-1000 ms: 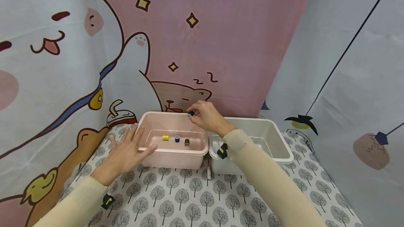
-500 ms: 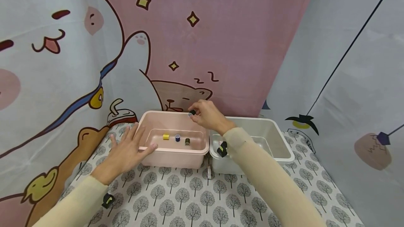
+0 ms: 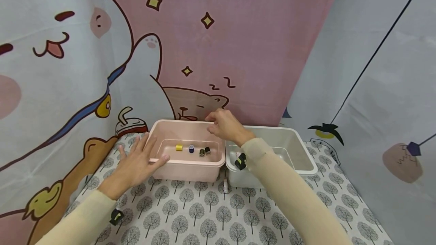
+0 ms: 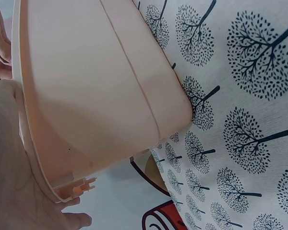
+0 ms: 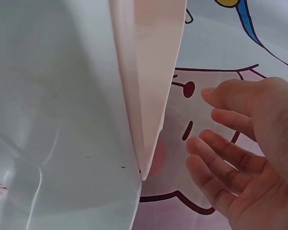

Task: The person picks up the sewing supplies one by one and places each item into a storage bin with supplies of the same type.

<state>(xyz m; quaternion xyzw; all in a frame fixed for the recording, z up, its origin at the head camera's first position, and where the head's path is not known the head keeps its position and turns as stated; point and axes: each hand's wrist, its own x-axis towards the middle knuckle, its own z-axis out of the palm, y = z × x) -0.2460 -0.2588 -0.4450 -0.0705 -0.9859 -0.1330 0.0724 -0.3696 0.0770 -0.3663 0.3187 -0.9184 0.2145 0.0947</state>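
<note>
My left hand (image 3: 136,163) rests on the left end of the pink bin (image 3: 190,171), fingers spread over its rim; the left wrist view shows the palm against that rim (image 4: 29,124). Inside the bin are small thread spools: a yellow spool (image 3: 179,148), a blue spool (image 3: 191,149), an olive-brown spool (image 3: 202,153) and a black spool (image 3: 207,150). The last two lie side by side. Over the bin's back right corner hovers my right hand (image 3: 225,124). Its fingers (image 5: 225,139) are loosely bent and apart in the right wrist view, holding nothing.
A white bin (image 3: 299,150) stands against the pink bin's right side, partly covered by my right forearm. A small pale object (image 3: 225,186) lies in front, between the bins. Tree-patterned cloth (image 3: 187,207) covers the table; a cartoon curtain (image 3: 252,48) hangs behind.
The black spool, earlier pinched in my right hand above the bin, is released and now lies beside the olive-brown one. My left hand has stayed in place.
</note>
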